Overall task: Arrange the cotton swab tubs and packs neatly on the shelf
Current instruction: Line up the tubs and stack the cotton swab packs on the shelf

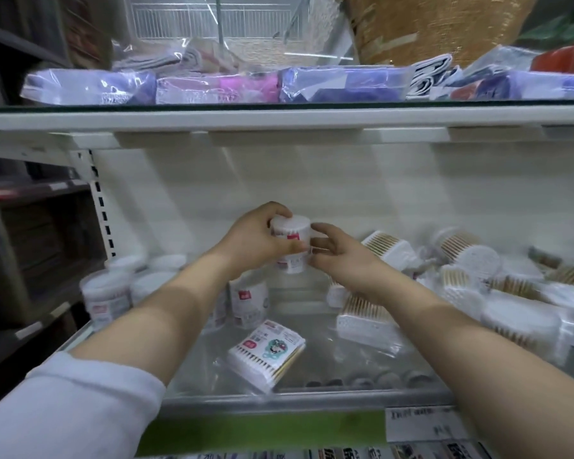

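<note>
A white back panel [312,180] stands beneath the upper shelf [279,119] (slotted upright [100,207] at left).

A shop: white metal shelving [279,119] with a slotted upright [101,210], printed price labels [424,424] along the front edge, many identical cotton swab tubs [105,294] and packs [265,354], bagged cloths [342,84] above

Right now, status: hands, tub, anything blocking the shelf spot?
Left hand grips a white swab tub above the shelf. Right hand at its side, grip unclear. Upright tubs stand left; loose packs heaped right, one flat pack in front.
</note>
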Motion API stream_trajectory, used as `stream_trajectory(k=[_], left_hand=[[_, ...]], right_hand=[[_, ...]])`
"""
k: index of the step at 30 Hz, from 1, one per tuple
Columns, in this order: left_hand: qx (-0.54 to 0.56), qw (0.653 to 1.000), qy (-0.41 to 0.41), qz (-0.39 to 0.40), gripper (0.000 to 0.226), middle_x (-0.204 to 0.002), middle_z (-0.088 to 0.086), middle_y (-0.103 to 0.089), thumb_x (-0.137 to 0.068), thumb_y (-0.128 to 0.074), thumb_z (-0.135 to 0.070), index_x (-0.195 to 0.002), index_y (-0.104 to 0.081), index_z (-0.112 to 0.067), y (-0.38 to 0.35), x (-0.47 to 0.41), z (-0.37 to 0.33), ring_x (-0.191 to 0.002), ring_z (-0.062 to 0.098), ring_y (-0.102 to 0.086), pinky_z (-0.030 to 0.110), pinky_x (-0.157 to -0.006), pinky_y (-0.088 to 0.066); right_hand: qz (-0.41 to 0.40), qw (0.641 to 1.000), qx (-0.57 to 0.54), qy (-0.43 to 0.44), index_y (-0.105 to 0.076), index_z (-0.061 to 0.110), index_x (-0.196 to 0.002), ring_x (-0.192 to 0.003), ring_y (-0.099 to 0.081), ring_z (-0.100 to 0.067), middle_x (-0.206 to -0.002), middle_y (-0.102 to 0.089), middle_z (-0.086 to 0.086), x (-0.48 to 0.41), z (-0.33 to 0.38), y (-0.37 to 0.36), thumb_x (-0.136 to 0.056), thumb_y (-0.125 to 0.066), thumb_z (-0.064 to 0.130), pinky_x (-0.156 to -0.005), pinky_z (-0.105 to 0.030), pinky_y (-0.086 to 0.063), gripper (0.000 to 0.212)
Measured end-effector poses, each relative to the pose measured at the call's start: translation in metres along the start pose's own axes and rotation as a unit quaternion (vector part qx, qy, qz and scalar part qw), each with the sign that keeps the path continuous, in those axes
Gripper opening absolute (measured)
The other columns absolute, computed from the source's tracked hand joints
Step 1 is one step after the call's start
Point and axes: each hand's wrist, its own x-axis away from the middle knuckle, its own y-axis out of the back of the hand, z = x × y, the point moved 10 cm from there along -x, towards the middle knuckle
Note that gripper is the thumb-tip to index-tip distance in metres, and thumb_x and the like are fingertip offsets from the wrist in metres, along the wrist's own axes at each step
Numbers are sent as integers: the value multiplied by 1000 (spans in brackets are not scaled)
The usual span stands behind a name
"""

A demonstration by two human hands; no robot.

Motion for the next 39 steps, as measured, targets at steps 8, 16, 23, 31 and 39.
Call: stream_trajectory(k=[8, 16, 23, 31, 39], left_hand=[[-39, 999, 8, 37, 51, -104, -2, -67, -67, -83, -20, -113, -60, -22, -13, -5, 25, -92, 15, -64, 22, -80, -51], [-151, 987, -7, 64, 42, -109, 0, -69, -74, -78, -31, -112, -66, -18, -21, -4, 32, -101, 17, -63, 27, -89, -48], [-270, 958, 7, 95, 47, -122, 5, -63, -81, -67, -39, -121, -61, -15, -31, -5, 36, -111, 22, -57, 26, -92, -43], [-307, 945, 48, 99, 52, -122, 0, -62, -73, -70, -46, -121, -61, -29, -30, -16, 56, -113, 23, -55, 38, -98, -44], [-316, 945, 50, 69, 49, -123, 1, -61, -72, -74, -46, -117, -65, -29, -25, -20, 58, -115, 25, -53, 39, -98, -45]], right_hand=[[2, 995, 81, 57, -41, 23, -137, -108, -63, -23, -116, -58, -6, -6, 13, -9, -79, -72, 5, -92, -30, -51, 68], [-27, 982, 181, 52, -61, 17, -115, -100, -66, -19, -108, -70, -6, -20, 3, -7, -77, -74, 12, -85, -27, -50, 41], [-23, 962, 271, 35, -63, 16, -115, -101, -64, -21, -110, -70, -6, -24, -5, -12, -80, -71, 16, -76, -19, -42, 36], [-14, 959, 283, 13, -59, 13, -118, -100, -63, -25, -108, -70, -10, -26, -14, -20, -83, -66, 12, -73, -21, -40, 36], [-5, 958, 285, 8, -60, 9, -116, -96, -62, -26, -105, -68, -14, -27, -12, -25, -83, -68, 13, -79, -28, -45, 35]])
